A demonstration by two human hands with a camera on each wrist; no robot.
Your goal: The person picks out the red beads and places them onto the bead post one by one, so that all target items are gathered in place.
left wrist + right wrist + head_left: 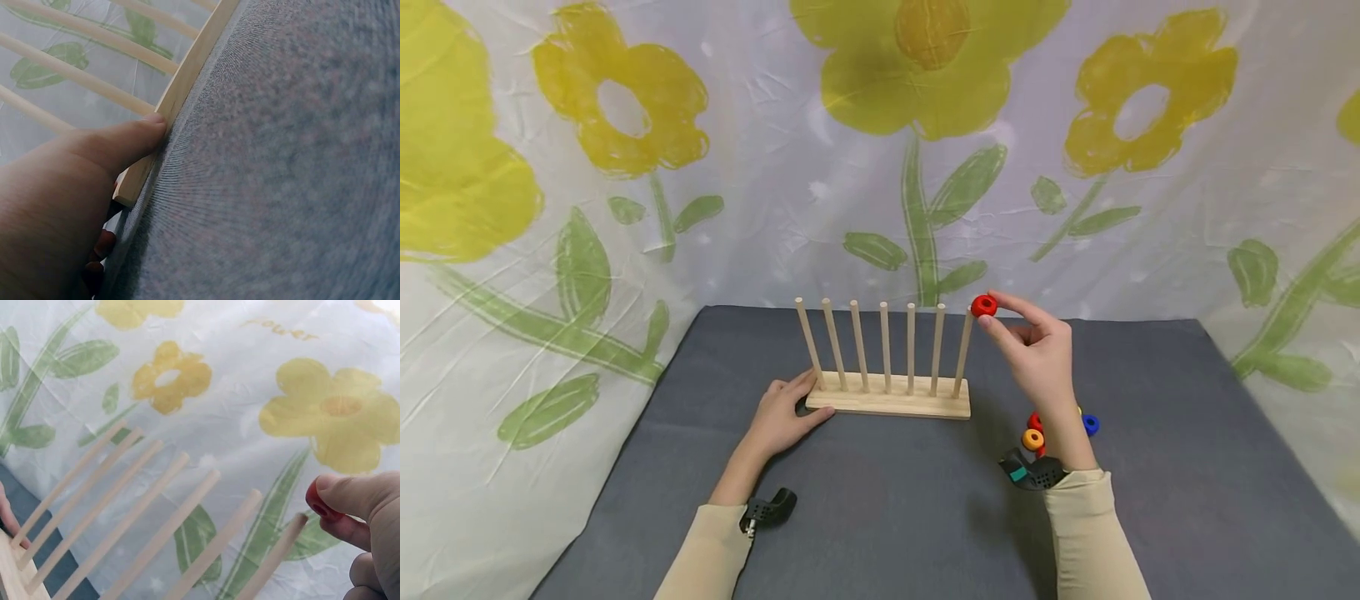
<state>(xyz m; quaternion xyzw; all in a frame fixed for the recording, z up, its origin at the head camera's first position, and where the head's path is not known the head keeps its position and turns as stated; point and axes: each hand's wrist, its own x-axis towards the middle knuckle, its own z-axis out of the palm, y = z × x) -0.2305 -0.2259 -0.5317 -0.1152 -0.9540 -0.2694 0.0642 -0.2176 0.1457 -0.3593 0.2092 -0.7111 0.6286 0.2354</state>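
Observation:
A wooden stand [891, 403] with a row of several upright pegs rests on the grey cloth. The left hand [781, 422] holds the left end of its base. In the left wrist view the thumb [140, 134] presses the base's front edge, while the other fingers go behind and are partly hidden. Beside the top of the rightmost peg [275, 556], the right hand [1041, 358] pinches a red ring-shaped bead [314, 495] between thumb and index finger. The bead's hole shows in the head view, and no bead is on any peg.
Several loose beads lie on the cloth beneath the right forearm, partly hidden by it: an orange bead [1026, 438], a blue bead [1096, 428] and red ones. A flower-patterned curtain [760, 208] stands behind the table [880, 517].

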